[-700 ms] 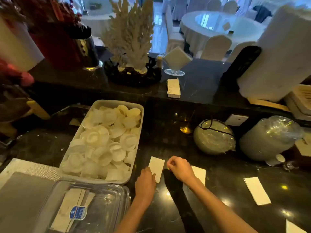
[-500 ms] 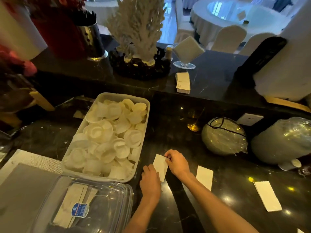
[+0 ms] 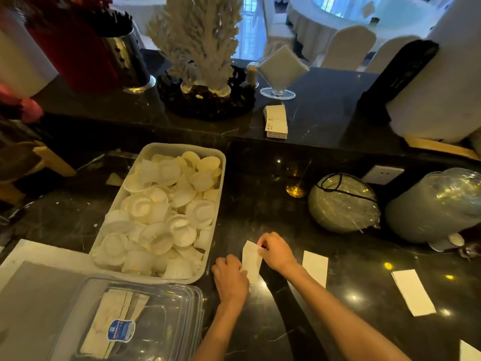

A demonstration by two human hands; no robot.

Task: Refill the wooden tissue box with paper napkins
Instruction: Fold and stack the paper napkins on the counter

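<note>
Pinching the far edge of a folded napkin [image 3: 251, 259], the right hand [image 3: 277, 252] now has that edge raised off the black counter [image 3: 260, 204]; half a second ago the same napkin lay flat under both hands. The left hand [image 3: 230, 278] grips the near edge, fingers curled over it, so the paper stands tilted between the two hands (both are grasping, neither is free).

Significance for the task: one napkin is picked up or being refolded, which I judge to be preparation for loading. No wooden tissue box can be identified with certainty; a pale wooden edge [image 3: 440, 149] shows at the far right under a large white roll [image 3: 442, 82], but whether it belongs to the box cannot be told.

Moving outward:
- Second napkin [image 3: 315, 268], flat, just beside the right wrist.
- Third napkin [image 3: 413, 291], flat, well apart to the right.
- Tray of white paper cups [image 3: 213, 157], just left of the hands.
- Clear lidded container [image 3: 182, 321], nearer, holding packets.

Most of the task remains.
</note>
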